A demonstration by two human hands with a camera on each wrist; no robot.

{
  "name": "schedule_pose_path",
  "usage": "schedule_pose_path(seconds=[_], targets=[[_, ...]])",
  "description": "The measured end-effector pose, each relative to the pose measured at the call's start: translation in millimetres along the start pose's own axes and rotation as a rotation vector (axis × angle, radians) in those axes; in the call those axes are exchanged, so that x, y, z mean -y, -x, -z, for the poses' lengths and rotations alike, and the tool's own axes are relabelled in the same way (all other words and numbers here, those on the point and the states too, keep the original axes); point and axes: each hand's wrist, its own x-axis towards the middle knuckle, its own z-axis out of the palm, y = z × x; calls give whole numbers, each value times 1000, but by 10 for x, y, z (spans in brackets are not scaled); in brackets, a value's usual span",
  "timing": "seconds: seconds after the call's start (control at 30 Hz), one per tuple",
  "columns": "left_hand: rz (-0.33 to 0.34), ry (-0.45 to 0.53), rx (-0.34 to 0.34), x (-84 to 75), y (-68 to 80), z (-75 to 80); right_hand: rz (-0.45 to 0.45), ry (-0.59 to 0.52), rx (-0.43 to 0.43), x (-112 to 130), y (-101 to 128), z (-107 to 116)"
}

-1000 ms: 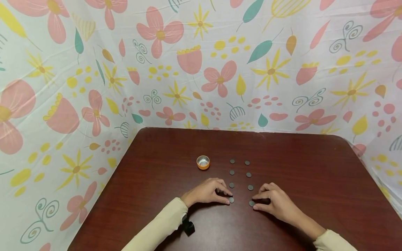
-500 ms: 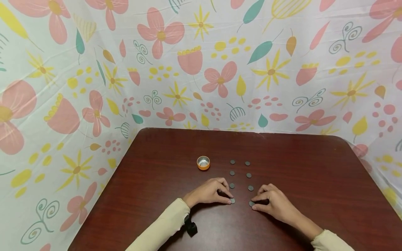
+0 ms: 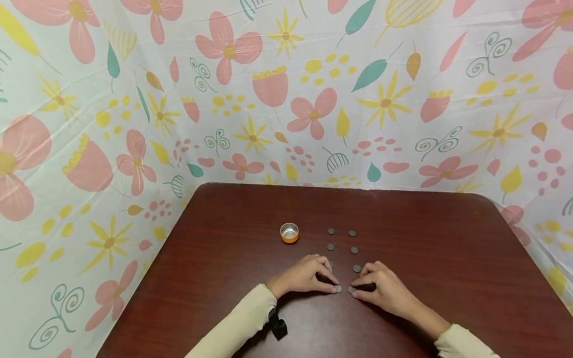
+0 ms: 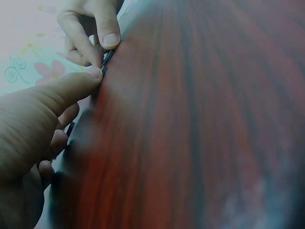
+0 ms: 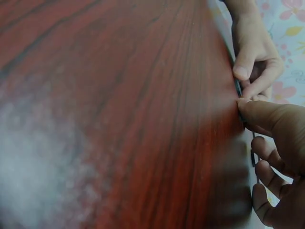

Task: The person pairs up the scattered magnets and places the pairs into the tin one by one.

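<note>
My left hand (image 3: pixel 309 276) pinches the edge of a small round grey disc (image 3: pixel 338 289) between thumb and index finger, flat on the tabletop. Facing it, my right hand (image 3: pixel 385 288) pinches another grey disc (image 3: pixel 351 289) the same way. A narrow gap separates these two discs in the head view. Beyond them lie more grey discs in two columns; the left column (image 3: pixel 330 247) has its nearest disc partly behind my left fingers, and the right column (image 3: pixel 354 250) shows fully. Both wrist views show thumbs and fingertips low at the table surface, the discs seen nearly edge-on.
An orange round tin (image 3: pixel 289 240) with a silver inside stands left of the discs. The dark red wooden table (image 3: pixel 425 223) reaches a flower-print cloth (image 3: pixel 313 64) behind and at the left. A black strap (image 3: pixel 278 325) hangs by my left sleeve.
Both hands have moved inward, each sliding its disc across the table. The left disc has shifted right and the right disc left, so the gap between them is smaller.
</note>
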Motion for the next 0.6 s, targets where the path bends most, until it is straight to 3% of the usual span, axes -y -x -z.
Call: schedule_pose_path(seconds=[0.6], targets=[[26,-20,-3,-30,-48,-33,-9,-4,11,63,-35,-61]])
